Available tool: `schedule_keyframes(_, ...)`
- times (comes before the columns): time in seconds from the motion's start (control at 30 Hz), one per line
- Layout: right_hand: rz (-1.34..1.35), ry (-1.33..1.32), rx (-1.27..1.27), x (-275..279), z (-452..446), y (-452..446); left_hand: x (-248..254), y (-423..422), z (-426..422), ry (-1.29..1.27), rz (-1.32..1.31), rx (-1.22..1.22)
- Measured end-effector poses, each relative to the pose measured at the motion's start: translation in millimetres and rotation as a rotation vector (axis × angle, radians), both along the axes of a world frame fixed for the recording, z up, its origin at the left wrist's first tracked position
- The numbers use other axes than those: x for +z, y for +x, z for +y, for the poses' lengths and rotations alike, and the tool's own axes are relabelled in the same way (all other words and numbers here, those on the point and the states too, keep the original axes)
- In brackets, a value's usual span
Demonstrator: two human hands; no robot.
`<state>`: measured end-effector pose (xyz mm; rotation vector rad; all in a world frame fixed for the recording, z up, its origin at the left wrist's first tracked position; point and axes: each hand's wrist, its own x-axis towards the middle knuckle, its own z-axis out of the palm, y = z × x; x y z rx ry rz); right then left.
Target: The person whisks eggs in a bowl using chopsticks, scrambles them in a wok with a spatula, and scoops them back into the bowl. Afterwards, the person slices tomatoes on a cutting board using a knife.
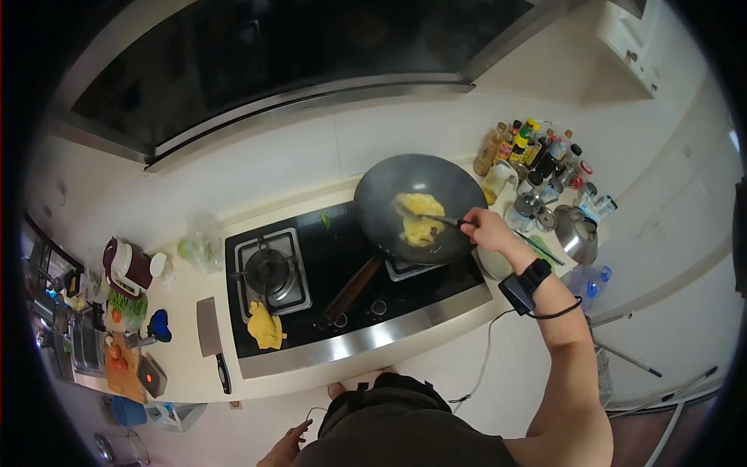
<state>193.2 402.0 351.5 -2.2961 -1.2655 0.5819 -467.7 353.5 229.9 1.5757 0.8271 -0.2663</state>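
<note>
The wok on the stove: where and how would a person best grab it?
Likely by the outer half of its brown handle, from the stove's front edge, perhaps with the left hand: the long, slim handle sticks out from the wok toward that edge.

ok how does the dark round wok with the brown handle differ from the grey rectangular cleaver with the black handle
The dark, round, brown-handled wok is a curved bowl; the grey, black-handled cleaver has a flat, rectangular blade. The wok looks far bigger than the cleaver. The wok sits on the black stove with yellow, egg-like food inside; the cleaver lies on the pale counter. Both have one handle in view, and neither handle is held.
</note>
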Motion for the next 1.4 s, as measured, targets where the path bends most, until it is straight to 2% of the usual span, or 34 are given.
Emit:
schedule_keyframes(0.07, -0.072, 0.081, -0.104, -19, -2, 34, -2, -2, 0, -0.026, -0.054, 0.110)
schedule_keyframes(0.13, 0.020, 0.073, -0.193, 0, -17, 44, -4, -5, -1, -0.040, -0.080, 0.167)
schedule_keyframes(0.23, 0.235, 0.030, -0.320, 31, -59, 61, -28, -34, 0, -0.060, -0.017, 0.044)
schedule_keyframes(0.27, 0.234, 0.028, -0.327, 42, -70, 57, -38, -46, 2, -0.066, 0.015, -0.016)
schedule_keyframes(0.33, 0.383, -0.115, -0.425, 59, -89, 46, -33, -42, 9, -0.049, 0.043, -0.065)
schedule_keyframes(0.43, 0.419, -0.201, -0.397, 64, -103, 37, -24, -26, 23, -0.014, 0.059, -0.111)
schedule_keyframes(0.5, 0.378, -0.242, -0.375, 61, -102, 25, -21, -19, 28, 0.010, 0.062, -0.139)
schedule_keyframes(0.57, 0.136, -0.121, -0.037, 34, -101, 18, -21, -17, 33, 0.032, 0.063, -0.167)
schedule_keyframes(0.63, 0.014, -0.220, 0.082, 33, -75, -10, -19, -16, 36, 0.048, 0.055, -0.183)
schedule_keyframes(0.7, 0.121, -0.122, 0.050, 11, -42, -33, -17, -14, 39, 0.065, 0.047, -0.195)
schedule_keyframes(0.77, -0.146, 0.187, 0.155, -23, -9, -46, -16, -12, 40, 0.084, 0.039, -0.210)
schedule_keyframes(0.8, -0.148, 0.188, 0.157, -25, 4, -52, -15, -13, 42, 0.091, 0.038, -0.217)
schedule_keyframes(0.87, -0.378, 0.116, 0.045, -24, 26, -56, -16, -14, 44, 0.108, 0.037, -0.228)
schedule_keyframes(1.0, -0.425, -0.057, 0.111, 13, 3, -52, -13, -14, 47, 0.113, 0.045, -0.217)
schedule_keyframes(1.1, -0.345, 0.022, 0.146, 28, -15, -61, -11, -9, 50, 0.109, 0.053, -0.218)
schedule_keyframes(1.27, -0.223, 0.047, 0.017, 48, -29, -48, -9, -4, 53, 0.136, 0.069, -0.249)
schedule_keyframes(1.4, -0.331, 0.029, -0.021, 43, -37, -39, -6, -3, 54, 0.153, 0.072, -0.268)
